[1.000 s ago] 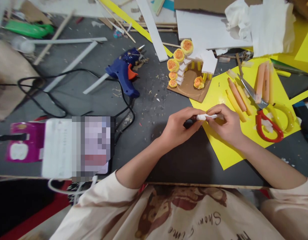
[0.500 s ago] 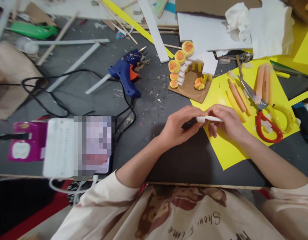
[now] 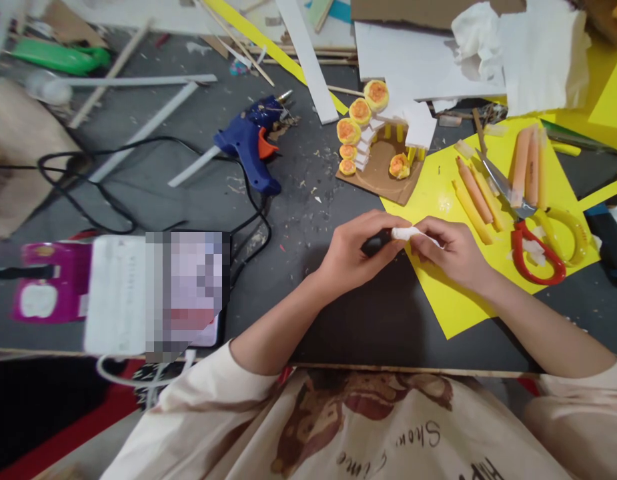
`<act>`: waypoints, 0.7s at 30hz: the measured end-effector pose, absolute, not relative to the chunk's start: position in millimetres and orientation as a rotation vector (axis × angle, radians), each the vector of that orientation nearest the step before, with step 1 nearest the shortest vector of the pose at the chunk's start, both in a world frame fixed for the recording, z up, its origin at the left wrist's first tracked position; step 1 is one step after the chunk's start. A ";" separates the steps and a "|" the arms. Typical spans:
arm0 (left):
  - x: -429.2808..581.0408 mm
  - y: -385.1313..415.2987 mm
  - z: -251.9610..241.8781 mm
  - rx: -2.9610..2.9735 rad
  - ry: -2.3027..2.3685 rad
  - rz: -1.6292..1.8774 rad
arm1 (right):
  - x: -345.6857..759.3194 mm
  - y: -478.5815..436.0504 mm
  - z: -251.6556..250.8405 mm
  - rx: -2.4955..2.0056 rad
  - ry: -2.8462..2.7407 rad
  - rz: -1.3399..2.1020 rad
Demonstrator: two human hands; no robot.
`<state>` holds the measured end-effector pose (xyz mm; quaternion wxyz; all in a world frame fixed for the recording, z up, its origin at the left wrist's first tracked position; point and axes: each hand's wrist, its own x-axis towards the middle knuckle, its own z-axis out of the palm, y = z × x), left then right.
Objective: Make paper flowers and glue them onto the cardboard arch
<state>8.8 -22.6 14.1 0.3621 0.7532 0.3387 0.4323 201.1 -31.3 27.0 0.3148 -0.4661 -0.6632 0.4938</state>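
Both hands meet over the dark table near the corner of a yellow paper sheet [image 3: 453, 307]. My left hand [image 3: 355, 257] is closed around a dark object whose end shows under the fingers. A small white roll [image 3: 405, 233] sticks out between the two hands. My right hand [image 3: 451, 253] pinches the roll's right end with curled fingers. Just beyond the hands stands a small cardboard model [image 3: 383, 150] with white steps and orange-yellow rosettes.
A blue glue gun [image 3: 251, 143] with a black cord lies at the left of the model. Red-handled scissors [image 3: 531, 233] and rolled orange and yellow sticks [image 3: 475, 193] rest on the yellow sheet. White foam strips, wooden sticks and tissue crowd the far side. A white device sits at the near left.
My right hand's fingers have slid left along the white roll, so less of it shows now. The left hand has stayed in place.
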 end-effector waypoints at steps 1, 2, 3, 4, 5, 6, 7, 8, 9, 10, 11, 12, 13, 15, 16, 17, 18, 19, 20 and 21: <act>9.6 -23.4 13.9 1.934 0.878 1.106 | 201.0 -32.1 26.1 -1.227 -1.859 1.106; 10.4 -24.3 13.5 1.931 0.885 1.101 | 201.0 -32.9 24.8 -1.208 -1.950 0.919; 11.2 -25.3 13.1 1.933 0.892 1.100 | 201.1 -33.6 23.2 -1.181 -2.024 0.753; 12.0 -26.2 12.6 1.940 0.899 1.102 | 201.3 -34.2 21.3 -1.153 -2.083 0.609; 12.6 -27.0 12.0 1.951 0.904 1.108 | 201.7 -34.7 19.5 -1.132 -2.127 0.491; 13.0 -27.6 11.6 1.965 0.908 1.116 | 202.2 -35.1 18.0 -1.119 -2.157 0.405; 13.3 -27.9 11.3 1.981 0.911 1.127 | 202.6 -35.5 16.7 -1.115 -2.173 0.349; 13.3 -27.9 11.2 1.997 0.911 1.139 | 202.9 -35.7 15.9 -1.114 -2.178 0.326; 13.1 -27.7 11.1 2.012 0.911 1.149 | 203.2 -35.9 15.4 -1.113 -2.174 0.328; 12.8 -27.4 11.2 2.023 0.913 1.157 | 203.2 -36.0 15.3 -1.108 -2.162 0.344; 12.5 -26.8 11.1 2.032 0.917 1.161 | 203.2 -36.0 15.4 -1.102 -2.142 0.365; 12.2 -26.3 10.9 2.041 0.920 1.162 | 203.1 -35.9 15.6 -1.095 -2.117 0.384; 12.1 -25.9 10.5 2.046 0.923 1.160 | 202.9 -35.9 15.7 -1.088 -2.087 0.394; 12.4 -25.7 8.9 2.045 0.926 1.148 | 202.8 -35.9 15.4 -1.077 -2.048 0.381; 12.8 -25.9 8.0 2.037 0.926 1.143 | 202.8 -36.1 14.9 -1.072 -2.048 0.360; 13.4 -26.5 7.1 2.021 0.928 1.139 | 202.9 -36.3 14.2 -1.066 -2.060 0.329; 14.2 -27.4 6.3 2.000 0.934 1.136 | 203.1 -36.7 13.4 -1.059 -2.081 0.286; 15.0 -28.4 5.8 1.976 0.941 1.132 | 203.2 -37.1 12.6 -1.052 -2.105 0.231; 15.7 -29.5 5.6 1.955 0.947 1.129 | 203.4 -37.6 11.8 -1.039 -2.129 0.167; 16.3 -30.6 5.5 1.938 0.952 1.124 | 203.5 -38.1 11.0 -1.026 -2.151 0.099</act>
